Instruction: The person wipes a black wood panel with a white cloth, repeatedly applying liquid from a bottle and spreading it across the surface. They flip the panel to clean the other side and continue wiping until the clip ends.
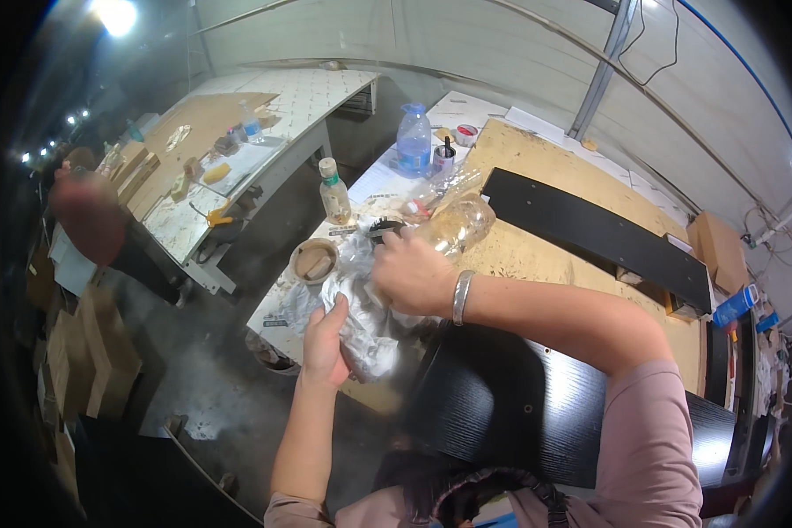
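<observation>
Resting in left fingers (335, 311) — white cloth (367, 339)

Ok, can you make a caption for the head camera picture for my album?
Left hand gripping crumpled white cloth, right hand close by, with a green-necked bottle beyond.

The bare left forearm (305, 444) rises steeply from the lower edge, emerging from a short, pale pink fabric sleeve (295, 510). At its end the left grip, a bare hand (326, 348), is partly closed, thumb pointing up and forward, its other fingers mostly hidden. The right arm bends sharply at the elbow; its bare forearm (554, 308) crosses leftward, with a silvery metal bracelet (462, 297) at the wrist. The right grip, also a bare hand (411, 271), curls its fingers, back upward, slightly farther forward than the left.
</observation>
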A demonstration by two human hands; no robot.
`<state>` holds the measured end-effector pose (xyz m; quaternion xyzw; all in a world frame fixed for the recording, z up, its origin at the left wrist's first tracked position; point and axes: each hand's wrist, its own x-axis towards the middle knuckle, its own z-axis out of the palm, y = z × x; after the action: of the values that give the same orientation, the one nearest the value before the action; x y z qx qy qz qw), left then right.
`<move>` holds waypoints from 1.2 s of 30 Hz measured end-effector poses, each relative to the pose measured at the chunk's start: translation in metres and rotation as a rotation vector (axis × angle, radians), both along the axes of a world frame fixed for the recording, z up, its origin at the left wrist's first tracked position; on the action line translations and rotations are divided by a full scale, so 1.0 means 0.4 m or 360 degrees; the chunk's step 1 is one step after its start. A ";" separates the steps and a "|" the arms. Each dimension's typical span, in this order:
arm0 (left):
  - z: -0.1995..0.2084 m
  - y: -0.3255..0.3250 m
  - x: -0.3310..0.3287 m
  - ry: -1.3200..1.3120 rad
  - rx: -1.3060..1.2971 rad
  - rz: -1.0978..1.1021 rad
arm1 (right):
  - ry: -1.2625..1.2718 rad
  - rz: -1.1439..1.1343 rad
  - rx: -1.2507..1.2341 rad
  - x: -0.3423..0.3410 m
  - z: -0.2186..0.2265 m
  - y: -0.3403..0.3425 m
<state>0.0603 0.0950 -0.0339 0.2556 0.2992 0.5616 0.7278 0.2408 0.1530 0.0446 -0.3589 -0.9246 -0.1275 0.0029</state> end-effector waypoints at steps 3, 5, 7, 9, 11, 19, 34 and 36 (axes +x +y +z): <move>-0.015 0.002 -0.005 -0.0041 -0.0014 0.0010 | -0.0181 0.0014 0.0121 -0.015 -0.010 0.006; -0.023 0.006 0.000 -0.0069 -0.0026 0.0003 | -0.0267 -0.0013 0.0219 -0.012 -0.021 0.016; -0.029 0.005 0.008 -0.0091 -0.0058 0.0018 | -0.0359 -0.0045 0.0329 -0.007 -0.033 0.028; -0.039 0.003 0.008 -0.0088 -0.0092 0.0027 | -0.0364 -0.0044 0.0377 0.005 -0.044 0.045; -0.056 0.002 0.004 -0.0060 -0.0128 0.0029 | -0.0337 -0.0038 0.0391 0.018 -0.052 0.059; -0.015 -0.029 0.013 -0.0039 -0.0104 0.0075 | 0.0332 -0.0269 -0.0007 0.069 -0.090 0.071; 0.189 -0.220 -0.046 0.0876 0.0439 -0.0458 | 0.1995 -0.1770 -0.1260 0.674 -0.308 0.073; 0.247 -0.227 0.017 0.1172 0.0484 -0.0708 | 0.1914 -0.1710 -0.1355 0.698 -0.304 0.037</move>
<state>0.0670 0.0041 0.0647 0.6002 0.3900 0.3008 0.6302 0.5201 0.1679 -0.0772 -0.7180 -0.4446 0.4488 0.2921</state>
